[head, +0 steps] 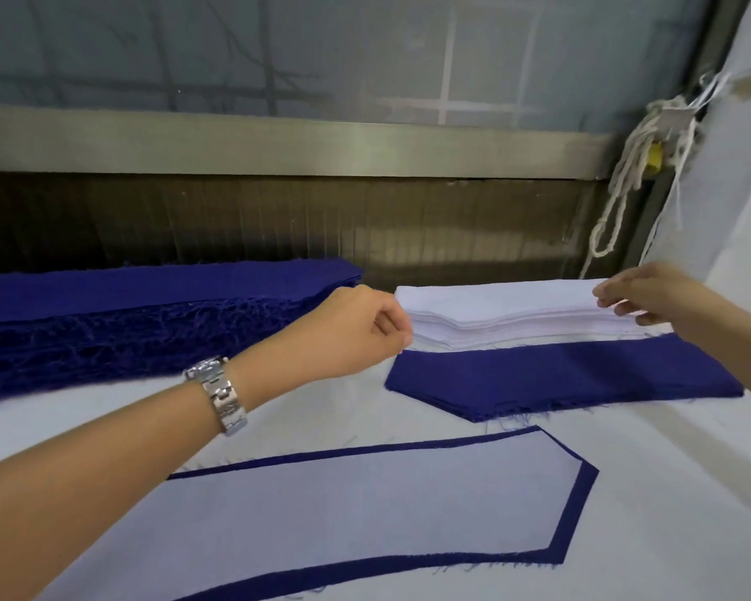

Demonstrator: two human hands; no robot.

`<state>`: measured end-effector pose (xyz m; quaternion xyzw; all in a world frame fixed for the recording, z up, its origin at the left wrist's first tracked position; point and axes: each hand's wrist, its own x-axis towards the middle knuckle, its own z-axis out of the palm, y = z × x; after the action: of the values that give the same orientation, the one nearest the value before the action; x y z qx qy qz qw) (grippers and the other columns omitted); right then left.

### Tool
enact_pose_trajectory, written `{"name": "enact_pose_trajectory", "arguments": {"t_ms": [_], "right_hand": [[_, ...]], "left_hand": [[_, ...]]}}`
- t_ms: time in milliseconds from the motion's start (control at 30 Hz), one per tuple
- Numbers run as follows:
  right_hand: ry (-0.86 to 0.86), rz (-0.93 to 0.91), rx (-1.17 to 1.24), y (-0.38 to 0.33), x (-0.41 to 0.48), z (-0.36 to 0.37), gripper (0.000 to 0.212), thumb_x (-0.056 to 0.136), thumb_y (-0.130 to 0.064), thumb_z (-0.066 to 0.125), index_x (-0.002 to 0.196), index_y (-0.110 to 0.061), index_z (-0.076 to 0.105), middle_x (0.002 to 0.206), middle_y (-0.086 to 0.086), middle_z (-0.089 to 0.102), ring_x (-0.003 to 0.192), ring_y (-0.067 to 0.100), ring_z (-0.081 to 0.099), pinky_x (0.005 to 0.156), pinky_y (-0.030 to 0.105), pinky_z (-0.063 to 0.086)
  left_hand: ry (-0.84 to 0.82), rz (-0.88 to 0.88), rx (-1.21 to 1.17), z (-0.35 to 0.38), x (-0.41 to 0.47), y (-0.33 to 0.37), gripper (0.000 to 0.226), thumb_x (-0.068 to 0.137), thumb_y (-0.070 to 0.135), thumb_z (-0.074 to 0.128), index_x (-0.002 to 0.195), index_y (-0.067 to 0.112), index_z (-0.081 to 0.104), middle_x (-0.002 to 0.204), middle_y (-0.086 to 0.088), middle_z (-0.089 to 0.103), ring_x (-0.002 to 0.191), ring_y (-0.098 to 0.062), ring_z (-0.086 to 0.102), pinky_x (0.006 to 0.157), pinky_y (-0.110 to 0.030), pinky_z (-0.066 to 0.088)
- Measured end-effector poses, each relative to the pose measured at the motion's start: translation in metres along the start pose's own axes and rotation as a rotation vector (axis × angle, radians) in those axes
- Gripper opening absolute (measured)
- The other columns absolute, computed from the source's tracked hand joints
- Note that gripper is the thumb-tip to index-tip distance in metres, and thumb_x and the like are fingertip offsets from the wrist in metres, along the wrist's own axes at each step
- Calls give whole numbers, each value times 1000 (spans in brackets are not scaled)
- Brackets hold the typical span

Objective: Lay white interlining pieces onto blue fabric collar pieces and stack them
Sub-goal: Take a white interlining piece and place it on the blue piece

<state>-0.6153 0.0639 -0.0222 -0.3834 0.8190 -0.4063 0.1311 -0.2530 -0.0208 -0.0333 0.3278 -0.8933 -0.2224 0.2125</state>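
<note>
A stack of white interlining pieces [508, 314] rests on a blue collar stack [564, 375] at the right. My left hand [365, 327] pinches the left end of the top white piece. My right hand [651, 292] pinches its right end. Close to me lies a blue collar piece [577, 505] covered by a white interlining piece [365, 509], with a blue border showing around it. A tall pile of frayed blue fabric pieces [139, 323] sits at the left.
The table is covered in white cloth [668, 492]. A metal rail [278, 145] and dark panel run along the far side. White cords [634, 175] hang at the back right beside a white fabric wall.
</note>
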Motion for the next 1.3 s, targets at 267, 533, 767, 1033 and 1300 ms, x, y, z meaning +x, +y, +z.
{"name": "enact_pose_trajectory", "arguments": {"t_ms": [267, 533, 767, 1033, 1300], "right_hand": [[259, 7, -92, 43, 57, -14, 22, 95, -14, 65, 102, 5, 73, 107, 23, 69, 88, 34, 57, 81, 38, 45], [389, 77, -359, 67, 89, -15, 24, 95, -11, 52, 86, 2, 71, 99, 27, 67, 85, 40, 58, 75, 36, 44], [437, 32, -510, 78, 104, -13, 31, 97, -18, 53, 106, 5, 71, 117, 32, 61, 112, 49, 54, 91, 46, 48], [460, 46, -536, 77, 113, -11, 25, 92, -14, 60, 103, 7, 69, 115, 30, 62, 110, 47, 55, 89, 47, 48], [488, 14, -521, 79, 114, -12, 16, 86, -2, 58, 73, 5, 65, 93, 27, 62, 77, 39, 52, 72, 38, 42]], "left_hand": [[162, 108, 293, 38, 77, 10, 21, 100, 21, 52, 103, 13, 72, 107, -3, 62, 88, -21, 65, 82, -40, 55], [78, 40, 491, 43, 108, 3, 34, 103, 32, 51, 115, 4, 66, 115, -11, 58, 101, -27, 60, 90, -42, 52], [84, 45, 472, 43, 111, -11, 32, 100, 33, 56, 117, 8, 68, 116, -8, 56, 102, -24, 59, 87, -37, 51], [155, 56, 394, 47, 120, -21, 27, 96, 35, 62, 100, 10, 74, 108, -2, 61, 88, -18, 63, 78, -32, 53], [201, 45, 336, 50, 122, -26, 27, 95, 35, 65, 97, 10, 76, 101, -3, 66, 74, -13, 61, 71, -26, 48]]}}
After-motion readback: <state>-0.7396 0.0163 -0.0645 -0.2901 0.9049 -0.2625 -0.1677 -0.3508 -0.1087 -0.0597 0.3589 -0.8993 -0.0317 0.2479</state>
